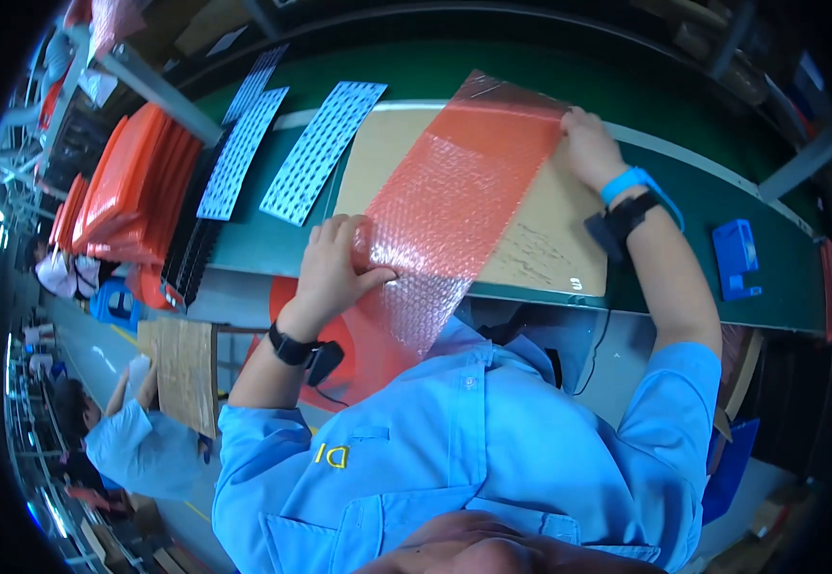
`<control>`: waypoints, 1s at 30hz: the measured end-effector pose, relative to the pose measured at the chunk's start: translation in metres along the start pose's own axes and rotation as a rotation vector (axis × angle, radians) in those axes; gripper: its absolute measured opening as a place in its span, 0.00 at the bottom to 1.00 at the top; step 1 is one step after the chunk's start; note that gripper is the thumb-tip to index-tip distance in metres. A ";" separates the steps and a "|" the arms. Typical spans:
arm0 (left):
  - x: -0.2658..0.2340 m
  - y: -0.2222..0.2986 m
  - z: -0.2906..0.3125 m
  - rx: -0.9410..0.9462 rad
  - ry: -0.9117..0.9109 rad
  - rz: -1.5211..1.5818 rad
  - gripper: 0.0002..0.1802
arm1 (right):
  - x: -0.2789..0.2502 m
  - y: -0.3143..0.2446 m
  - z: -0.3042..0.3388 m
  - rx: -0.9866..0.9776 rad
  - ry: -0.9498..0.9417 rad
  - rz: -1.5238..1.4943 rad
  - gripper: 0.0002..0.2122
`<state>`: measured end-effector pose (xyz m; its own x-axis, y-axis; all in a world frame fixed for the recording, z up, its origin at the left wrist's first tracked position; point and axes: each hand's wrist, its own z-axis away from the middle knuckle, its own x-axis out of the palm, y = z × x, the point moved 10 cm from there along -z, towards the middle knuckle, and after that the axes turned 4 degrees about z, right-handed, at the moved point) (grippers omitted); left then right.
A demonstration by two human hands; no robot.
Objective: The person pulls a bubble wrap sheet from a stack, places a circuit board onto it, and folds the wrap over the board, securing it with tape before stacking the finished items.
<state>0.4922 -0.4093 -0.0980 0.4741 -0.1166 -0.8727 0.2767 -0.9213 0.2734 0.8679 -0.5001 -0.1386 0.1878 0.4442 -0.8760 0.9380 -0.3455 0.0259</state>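
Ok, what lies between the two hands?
Head view: red bubble wrap runs from the left hand to the right hand, over the tan board.

There are one held bubble-wrap piece [464,187], three patterned strips [323,153], one board [559,239].

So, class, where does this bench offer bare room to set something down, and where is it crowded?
Bare: green bench top between the right hand and blue holder, plus cardboard between the red bubble wrap and right wrist device. Crowded: the left end, with dotted sheets and stacked red packs, and the middle, where the left hand and right hold the wrap.
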 end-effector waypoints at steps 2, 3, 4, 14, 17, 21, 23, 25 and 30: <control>0.010 -0.013 -0.012 -0.065 -0.081 0.041 0.37 | -0.035 -0.059 0.023 -0.075 0.080 -0.003 0.13; 0.019 -0.024 -0.013 -0.157 -0.164 0.084 0.38 | -0.034 -0.092 0.037 0.012 -0.280 -0.292 0.16; 0.030 -0.034 -0.014 -0.245 -0.249 0.131 0.38 | -0.072 -0.140 0.050 -0.067 -0.405 -0.354 0.18; 0.104 0.016 0.027 -0.462 -0.202 1.011 0.40 | -0.065 -0.202 0.138 -0.388 -0.352 -0.548 0.31; 0.107 0.023 0.044 -0.477 -0.240 1.045 0.43 | -0.067 -0.188 0.124 -0.314 -0.369 -0.627 0.32; 0.073 0.032 0.018 -0.427 -0.493 0.996 0.37 | -0.063 -0.175 0.105 -0.129 -0.285 -0.575 0.34; 0.043 -0.004 -0.015 -0.302 -0.587 0.702 0.26 | -0.054 -0.176 0.100 -0.125 -0.313 -0.270 0.36; 0.020 -0.086 -0.044 -0.618 -0.455 0.734 0.15 | -0.053 -0.179 0.098 -0.142 -0.324 -0.271 0.37; -0.058 -0.266 -0.178 -0.672 -0.111 -0.124 0.31 | -0.055 -0.183 0.099 -0.146 -0.385 -0.287 0.37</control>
<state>0.5392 -0.0915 -0.0478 0.3270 -0.0960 -0.9401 0.7979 -0.5050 0.3291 0.6569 -0.5435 -0.1431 -0.1792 0.1575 -0.9711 0.9723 -0.1221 -0.1992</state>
